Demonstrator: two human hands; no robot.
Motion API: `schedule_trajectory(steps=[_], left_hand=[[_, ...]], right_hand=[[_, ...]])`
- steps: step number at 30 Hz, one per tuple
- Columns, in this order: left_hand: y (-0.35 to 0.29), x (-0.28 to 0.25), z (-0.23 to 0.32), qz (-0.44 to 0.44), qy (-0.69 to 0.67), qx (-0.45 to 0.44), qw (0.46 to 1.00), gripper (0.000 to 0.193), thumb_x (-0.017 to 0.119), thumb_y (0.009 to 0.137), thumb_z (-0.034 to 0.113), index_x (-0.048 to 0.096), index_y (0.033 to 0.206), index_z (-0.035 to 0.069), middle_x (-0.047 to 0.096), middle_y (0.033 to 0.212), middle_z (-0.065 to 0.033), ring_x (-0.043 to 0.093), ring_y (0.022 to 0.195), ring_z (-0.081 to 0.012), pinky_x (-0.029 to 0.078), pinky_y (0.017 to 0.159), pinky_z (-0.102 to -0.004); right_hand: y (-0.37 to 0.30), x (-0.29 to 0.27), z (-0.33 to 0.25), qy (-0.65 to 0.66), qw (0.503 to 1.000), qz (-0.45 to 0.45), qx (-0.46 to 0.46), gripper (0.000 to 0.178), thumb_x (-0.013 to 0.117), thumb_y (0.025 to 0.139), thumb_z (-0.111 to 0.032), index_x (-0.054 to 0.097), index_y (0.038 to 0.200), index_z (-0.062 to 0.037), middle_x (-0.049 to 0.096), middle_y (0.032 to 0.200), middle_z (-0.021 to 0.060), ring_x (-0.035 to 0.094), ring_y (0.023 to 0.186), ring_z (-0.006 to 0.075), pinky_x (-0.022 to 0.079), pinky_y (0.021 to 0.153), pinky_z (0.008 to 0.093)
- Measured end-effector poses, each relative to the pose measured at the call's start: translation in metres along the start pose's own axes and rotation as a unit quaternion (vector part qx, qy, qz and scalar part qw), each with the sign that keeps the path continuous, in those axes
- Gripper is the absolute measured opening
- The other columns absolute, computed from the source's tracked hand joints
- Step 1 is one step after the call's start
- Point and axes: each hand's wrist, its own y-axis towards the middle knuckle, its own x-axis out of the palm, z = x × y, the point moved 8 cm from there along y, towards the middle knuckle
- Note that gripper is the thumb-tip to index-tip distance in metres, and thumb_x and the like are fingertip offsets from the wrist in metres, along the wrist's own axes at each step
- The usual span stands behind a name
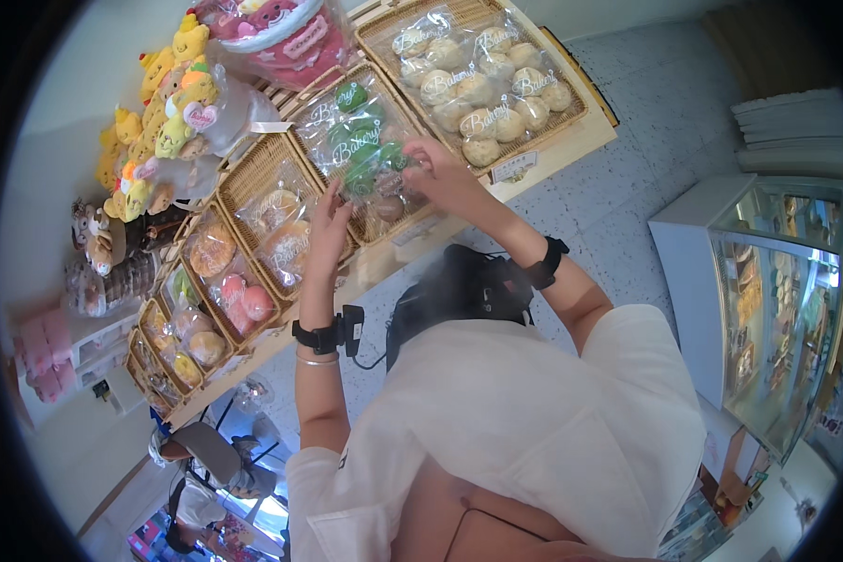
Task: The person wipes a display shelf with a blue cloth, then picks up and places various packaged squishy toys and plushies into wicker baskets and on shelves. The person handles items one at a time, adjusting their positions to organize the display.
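Observation:
A clear plastic bag of green buns [361, 150] lies over a wicker basket [302, 131], with brown buns [389, 206] in clear wrap at the basket's near end. My left hand [328, 229] is at the bag's lower left edge, its fingers closed on the plastic. On the other side, my right hand [437, 178] pinches the wrap beside the green and brown buns. Which bag edge belongs to which pack is hard to make out through the glare. Each wrist wears a dark strap.
A basket of bagged pale buns [478, 89] stands right of my hands. Leftward are baskets with sugared bread [281, 211], pink buns [244, 300] and other breads. Plush toys [173, 112] and a pink bucket [286, 42] sit behind. A glass display case [768, 300] stands far right.

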Motion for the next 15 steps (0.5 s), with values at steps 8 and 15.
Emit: schedule_trajectory(steps=[8, 15], left_hand=[[-0.038, 0.053, 0.048, -0.193, 0.023, 0.143, 0.971, 0.036, 0.05, 0.093, 0.011, 0.049, 0.129, 0.005, 0.056, 0.118, -0.0099, 0.055, 0.101, -0.0161, 0.043, 0.087, -0.0265], [-0.05, 0.087, 0.107, -0.157, 0.056, 0.231, 0.958, 0.032, 0.054, 0.092, 0.01, 0.053, 0.123, 0.003, 0.061, 0.106, -0.0143, 0.059, 0.097, -0.0181, 0.045, 0.084, -0.0274]], right_hand=[[-0.079, -0.057, 0.029, -0.031, 0.995, 0.061, 0.071, 0.005, 0.054, 0.086, 0.0, 0.051, 0.087, -0.0044, 0.055, 0.077, 0.0009, 0.054, 0.071, 0.0076, 0.045, 0.067, 0.0224], [-0.071, -0.17, -0.012, -0.104, 0.987, 0.12, 0.026, 0.007, 0.053, 0.09, -0.01, 0.056, 0.092, -0.0037, 0.058, 0.077, 0.0013, 0.056, 0.071, 0.0104, 0.045, 0.068, 0.025]])
